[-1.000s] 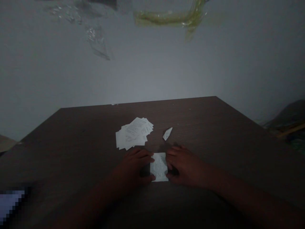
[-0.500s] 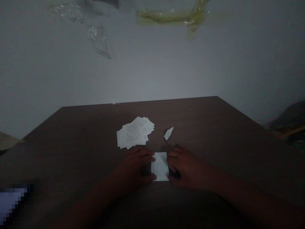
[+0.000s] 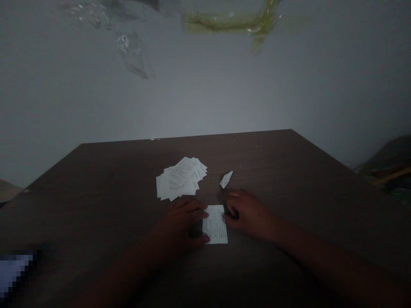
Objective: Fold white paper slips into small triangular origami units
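A small printed sheet of paper [image 3: 215, 226] lies flat near the front of the dark table, between my two hands. My left hand [image 3: 186, 220] holds it down along its left edge, the thumb near the lower corner and the fingertips higher up. On the other side, my right hand [image 3: 245, 214] is curled, with thumb and fingers at the upper right edge. Beyond the right hand lies a small folded paper piece [image 3: 226, 179]. A loose, fanned pile of printed papers [image 3: 180, 179] sits past my left hand.
The brown wooden table [image 3: 272, 167] reaches back to a grey wall [image 3: 212, 94] bearing strips of yellowish tape [image 3: 224, 22] and clear plastic. A pixelated bright object [image 3: 13, 271] shows at the lower left. Dark clutter [image 3: 394, 171] stands beyond the table's right side.
My right hand has slid up along the paper's right edge, its thumb leaving the lower right corner. The left hand stays in place, and the paper is still flat.
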Available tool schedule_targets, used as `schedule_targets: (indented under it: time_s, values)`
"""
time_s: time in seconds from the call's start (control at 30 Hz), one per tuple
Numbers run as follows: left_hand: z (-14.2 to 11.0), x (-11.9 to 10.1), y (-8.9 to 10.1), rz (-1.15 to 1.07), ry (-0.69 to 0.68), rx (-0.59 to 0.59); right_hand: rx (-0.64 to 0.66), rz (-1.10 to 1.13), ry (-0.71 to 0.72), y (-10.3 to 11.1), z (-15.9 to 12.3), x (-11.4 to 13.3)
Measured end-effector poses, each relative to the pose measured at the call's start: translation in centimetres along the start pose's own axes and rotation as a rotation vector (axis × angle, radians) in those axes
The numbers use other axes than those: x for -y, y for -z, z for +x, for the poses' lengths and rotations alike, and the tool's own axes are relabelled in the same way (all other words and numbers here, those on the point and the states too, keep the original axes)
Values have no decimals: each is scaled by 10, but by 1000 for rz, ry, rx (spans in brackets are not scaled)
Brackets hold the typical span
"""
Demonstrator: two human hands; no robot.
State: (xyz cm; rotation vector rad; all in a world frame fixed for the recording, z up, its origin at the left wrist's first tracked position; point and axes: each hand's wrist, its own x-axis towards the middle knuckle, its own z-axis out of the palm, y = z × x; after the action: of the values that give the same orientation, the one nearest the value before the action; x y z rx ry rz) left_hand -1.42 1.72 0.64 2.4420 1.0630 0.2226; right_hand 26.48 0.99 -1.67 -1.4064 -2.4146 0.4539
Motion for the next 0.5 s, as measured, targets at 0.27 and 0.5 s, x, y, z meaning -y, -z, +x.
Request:
schedule_targets:
  time_s: [0.27,0.5]
  values:
    - [3,1,-1,17,11,17,-33,21,-123,-4,14,-7]
    - [0,-2,2,20,1,10,-77,21,-78,-8,12,-10]
